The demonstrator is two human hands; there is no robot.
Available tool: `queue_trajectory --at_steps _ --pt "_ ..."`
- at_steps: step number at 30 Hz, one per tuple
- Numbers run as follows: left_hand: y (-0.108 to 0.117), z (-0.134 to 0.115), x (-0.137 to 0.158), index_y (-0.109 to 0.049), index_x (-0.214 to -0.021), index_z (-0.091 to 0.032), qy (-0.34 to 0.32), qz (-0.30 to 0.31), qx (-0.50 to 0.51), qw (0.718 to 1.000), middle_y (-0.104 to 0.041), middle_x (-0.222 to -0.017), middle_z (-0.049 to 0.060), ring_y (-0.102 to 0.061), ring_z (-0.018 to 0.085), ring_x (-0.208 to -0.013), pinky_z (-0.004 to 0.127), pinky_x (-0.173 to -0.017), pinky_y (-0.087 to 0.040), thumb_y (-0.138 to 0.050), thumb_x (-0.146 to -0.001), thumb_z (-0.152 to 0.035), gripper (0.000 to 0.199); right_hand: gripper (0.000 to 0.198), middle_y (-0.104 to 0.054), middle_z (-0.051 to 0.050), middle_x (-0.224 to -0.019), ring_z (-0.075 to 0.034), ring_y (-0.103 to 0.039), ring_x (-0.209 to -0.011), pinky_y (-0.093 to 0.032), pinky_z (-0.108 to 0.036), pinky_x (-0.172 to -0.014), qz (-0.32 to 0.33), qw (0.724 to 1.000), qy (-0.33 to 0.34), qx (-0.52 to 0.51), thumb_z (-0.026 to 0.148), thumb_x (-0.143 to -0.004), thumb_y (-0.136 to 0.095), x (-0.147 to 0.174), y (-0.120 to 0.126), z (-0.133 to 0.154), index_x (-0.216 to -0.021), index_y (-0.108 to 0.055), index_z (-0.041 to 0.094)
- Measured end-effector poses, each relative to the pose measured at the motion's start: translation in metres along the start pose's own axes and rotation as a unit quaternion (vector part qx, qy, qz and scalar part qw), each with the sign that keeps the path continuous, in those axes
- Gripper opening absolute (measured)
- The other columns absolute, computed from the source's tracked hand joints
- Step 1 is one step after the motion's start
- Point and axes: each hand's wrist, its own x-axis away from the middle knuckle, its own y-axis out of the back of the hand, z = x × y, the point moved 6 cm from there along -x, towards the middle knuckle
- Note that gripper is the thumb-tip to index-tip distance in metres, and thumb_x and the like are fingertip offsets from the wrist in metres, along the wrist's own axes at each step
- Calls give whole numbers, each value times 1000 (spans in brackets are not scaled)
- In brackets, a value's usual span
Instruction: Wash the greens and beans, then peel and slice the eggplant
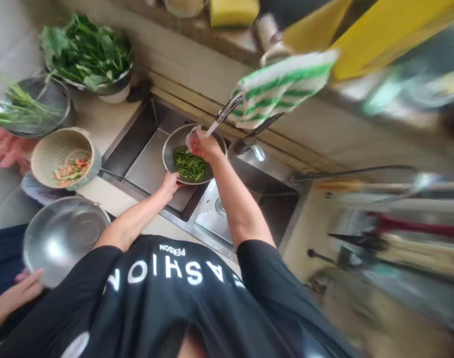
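A round metal bowl [169, 149] holding cut green vegetable pieces [189, 164] is over the double sink [152, 159]. My left hand [171, 183] grips its near left rim, thumb on the edge. My right hand [204, 145] is above the bowl, under the stream from the faucet [230, 107]. A whitish, see-through patch surrounds its fingertips; I cannot make out whether this is splashing water or an object, and the fingers are blurred.
A green-striped cloth [282, 87] hangs by the faucet. Left are a colander [89, 149] with orange and green scraps, leafy greens [89, 52], and a pot [65, 109] with stalks. Another person's hand [22, 293] holds a large metal bowl [63, 233] near my left arm.
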Motion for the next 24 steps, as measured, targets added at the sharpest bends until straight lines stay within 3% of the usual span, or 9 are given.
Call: queue_trajectory --at_steps 2,4,7,9,12,15,18,21,24 --pt "1 1 1 -62 -115 -15 1 0 0 1000 -67 -65 -2 -75 22 -78 46 -86 -63 -51 -63 4 56 57 -59 -18 -144 -33 -58 -131 -51 -54 -105 -39 992 5 123 44 -102 -42 7 -3 -5 -152 -48 18" --pt "1 0 1 -63 -115 -16 0 0 0 1000 -67 -65 -2 -75 22 -77 46 -86 -63 -53 -64 3 56 65 -46 -18 -157 -40 -45 -143 -43 -64 -109 -32 974 22 223 46 -97 -53 15 -17 -5 -157 -43 22" --pt "2 -6 -2 -62 -120 -18 -7 1 0 1000 -66 -66 -4 -73 21 -71 46 -83 -64 -53 -64 4 61 74 -26 -14 -168 -48 -30 -148 -36 -79 -105 68 938 73 333 54 -93 -58 30 -52 -1 -161 -35 35" --pt "6 -11 -5 -60 -125 -20 -14 -4 0 1000 -64 -65 -5 -72 20 -68 47 -81 -64 -52 -64 5 67 65 -27 -11 -168 -46 -29 -149 -37 -78 -105 165 900 129 383 44 -94 -60 41 -69 1 -156 -43 40" --pt "15 -19 -6 -58 -129 -22 -28 -25 -6 999 -67 -73 -4 -71 19 -69 46 -81 -64 -52 -64 6 72 50 -31 -9 -165 -43 -32 -146 -40 -74 -106 186 864 150 444 25 -94 -57 46 -57 -5 -142 -61 38" --pt "20 -21 -3 -58 -131 -23 -41 -42 -24 998 -70 -87 -1 -72 19 -72 45 -81 -65 -56 -66 6 71 54 -29 -17 -165 -46 -37 -143 -44 -66 -106 100 878 85 460 34 -95 -60 43 -26 -15 -149 -54 30" --pt "17 -20 2 -54 -136 -25 -50 -52 -27 997 -70 -92 0 -72 18 -73 44 -80 -65 -56 -69 5 74 86 -38 -27 -156 -43 -51 -135 -46 -52 -108 148 882 20 447 42 -88 -71 48 -30 -31 -161 -32 18" --pt "12 -14 6 -53 -138 -25 -34 -44 -15 998 -71 -91 0 -72 19 -73 45 -80 -65 -54 -69 6 75 84 -48 -22 -151 -33 -58 -131 -45 -43 -112 225 890 58 392 30 -88 -69 52 -52 -33 -161 -31 17" --pt "11 -10 7 -56 -133 -23 -28 -31 -12 999 -71 -88 0 -73 21 -75 46 -80 -65 -56 -67 5 71 75 -43 -22 -157 -34 -50 -139 -42 -51 -114 141 926 71 344 34 -95 -57 38 -50 -24 -163 -28 18"
